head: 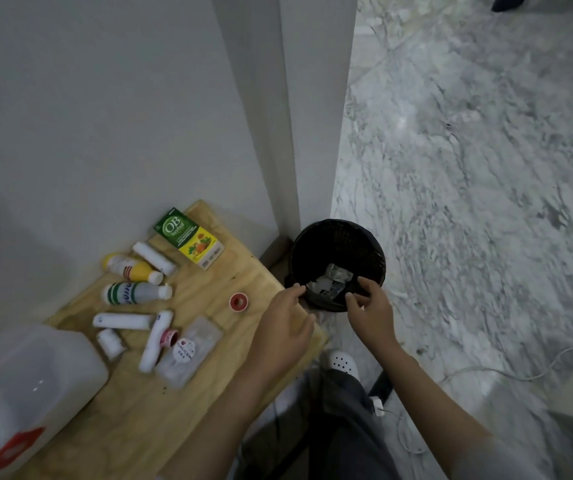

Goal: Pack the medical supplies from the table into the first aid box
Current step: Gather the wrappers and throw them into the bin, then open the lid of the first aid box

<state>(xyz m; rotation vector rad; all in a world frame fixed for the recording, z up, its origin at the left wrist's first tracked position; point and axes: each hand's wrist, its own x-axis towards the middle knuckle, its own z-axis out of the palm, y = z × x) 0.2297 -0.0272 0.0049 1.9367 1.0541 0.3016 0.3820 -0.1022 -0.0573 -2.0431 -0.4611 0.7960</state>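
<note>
A pale wall corner meets a grey marbled floor [468, 161], with a plywood table [146, 403] set against the wall. Both bare hands hover over a black waste bin [338, 237] standing just beside the table's corner: the left hand [283, 327] has its fingers loosely spread and holds nothing, and the right hand [371, 306] is likewise loose and unclenched, fingers curled apart above the crumpled clear wrappers [330, 282] inside the bin. On the table lie a red tape roll [238, 301], a flat clear packet [191, 351], several white tubes [124, 321], a green-striped bottle [136, 292], a yellow bottle [131, 268] and a green-and-yellow carton [189, 237]. The white first aid box [25, 386], red-latched, sits at the table's near left.
</note>
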